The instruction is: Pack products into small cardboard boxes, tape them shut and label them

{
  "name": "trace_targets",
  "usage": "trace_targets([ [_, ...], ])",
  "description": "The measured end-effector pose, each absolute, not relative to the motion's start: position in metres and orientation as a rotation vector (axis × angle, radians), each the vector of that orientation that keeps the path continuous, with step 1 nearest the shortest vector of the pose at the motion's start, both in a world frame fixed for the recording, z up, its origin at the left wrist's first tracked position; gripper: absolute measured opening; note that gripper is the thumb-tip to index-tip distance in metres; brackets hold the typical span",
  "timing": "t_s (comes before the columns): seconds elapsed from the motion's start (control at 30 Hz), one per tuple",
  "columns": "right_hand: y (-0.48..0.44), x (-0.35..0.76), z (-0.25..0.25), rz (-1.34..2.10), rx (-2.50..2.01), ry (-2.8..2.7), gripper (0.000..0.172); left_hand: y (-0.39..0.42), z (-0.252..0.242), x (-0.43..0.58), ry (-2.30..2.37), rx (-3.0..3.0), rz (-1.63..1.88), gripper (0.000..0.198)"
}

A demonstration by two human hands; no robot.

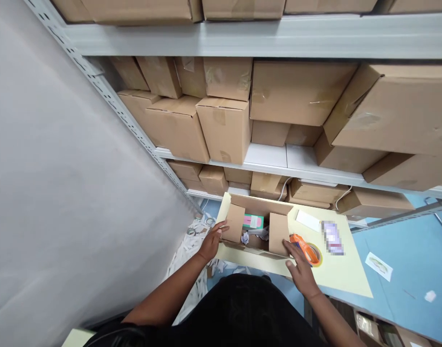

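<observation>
An opened cardboard box [256, 205] sits on a pale yellow tabletop [345, 274], its two side flaps folded inward. Through the gap between the flaps, a green and pink packet [253, 221] and some crumpled paper [245, 237] show inside. My left hand [212, 241] rests with fingers stretched out at the outer edge of the left flap [235, 222]. At the near corner of the right flap [278, 233], my right hand [301, 270] touches the cardboard with its fingertips, thumb apart. An orange tape dispenser [303, 246] with a tape roll [317, 255] lies just beyond that hand.
A white box [308, 220] and a blurred purple item [332, 237] lie farther right on the tabletop. Metal shelves [242, 38] stacked with cardboard boxes [222, 127] rise in front. A white wall [72, 168] stands at left. Paper scraps [186, 270] cover the floor below it.
</observation>
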State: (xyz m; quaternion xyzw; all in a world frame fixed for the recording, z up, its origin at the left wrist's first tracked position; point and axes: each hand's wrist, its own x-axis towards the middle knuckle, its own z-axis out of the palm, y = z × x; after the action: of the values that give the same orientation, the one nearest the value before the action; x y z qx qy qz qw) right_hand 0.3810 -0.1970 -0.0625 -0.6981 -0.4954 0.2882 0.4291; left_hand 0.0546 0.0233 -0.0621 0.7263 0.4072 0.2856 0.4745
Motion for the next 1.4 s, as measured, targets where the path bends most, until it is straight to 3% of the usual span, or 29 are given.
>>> trace_targets([
  [0.17, -0.160, 0.364, -0.090, 0.303, -1.967, -0.979, 0.061, 0.032, -0.061, 0.067, 1.196, 1.702, 0.751, 0.055],
  [0.27, -0.150, 0.366, -0.098, 0.328, -2.011, -0.929, 0.066, 0.062, -0.056, 0.081, 1.322, 1.658, 0.754, 0.048],
  [0.4, -0.150, 0.370, -0.104, 0.359, -2.003, -0.942, 0.066, 0.111, -0.037, 0.110, 1.298, 1.606, 0.807, 0.061],
  [0.53, -0.149, 0.368, -0.105, 0.341, -2.009, -0.926, 0.064, 0.114, -0.027, 0.122, 1.118, 1.686, 0.768, 0.043],
  [0.73, -0.148, 0.366, -0.102, 0.395, -2.003, -0.876, 0.073, 0.056, -0.047, 0.101, 1.079, 2.320, 0.685, 0.018],
  [0.8, -0.161, 0.375, -0.103, 0.473, -1.966, -0.860, 0.064, 0.046, -0.049, 0.103, 1.112, 2.480, 0.608, 0.013],
  [0.87, -0.180, 0.392, -0.109, 0.464, -1.980, -0.894, 0.051, 0.044, -0.048, 0.111, 1.129, 2.598, 0.495, 0.014],
  [0.97, -0.208, 0.424, -0.130, 0.272, -2.212, -0.966, 0.048, 0.045, -0.047, 0.127, 1.008, 2.706, 0.292, 0.022],
  [1.13, -0.214, 0.456, -0.166, 0.475, -2.589, -0.916, 0.032, 0.043, -0.053, 0.141, 1.132, 2.599, 0.266, 0.021],
  [1.27, -0.203, 0.459, -0.167, 0.381, -2.572, -0.811, 0.034, 0.041, -0.052, 0.140, 1.164, 2.454, 0.476, 0.020],
  [1.4, -0.212, 0.468, -0.138, 0.488, -2.445, -0.536, 0.041, 0.040, -0.049, 0.136, 1.158, 2.418, 0.556, 0.019],
])
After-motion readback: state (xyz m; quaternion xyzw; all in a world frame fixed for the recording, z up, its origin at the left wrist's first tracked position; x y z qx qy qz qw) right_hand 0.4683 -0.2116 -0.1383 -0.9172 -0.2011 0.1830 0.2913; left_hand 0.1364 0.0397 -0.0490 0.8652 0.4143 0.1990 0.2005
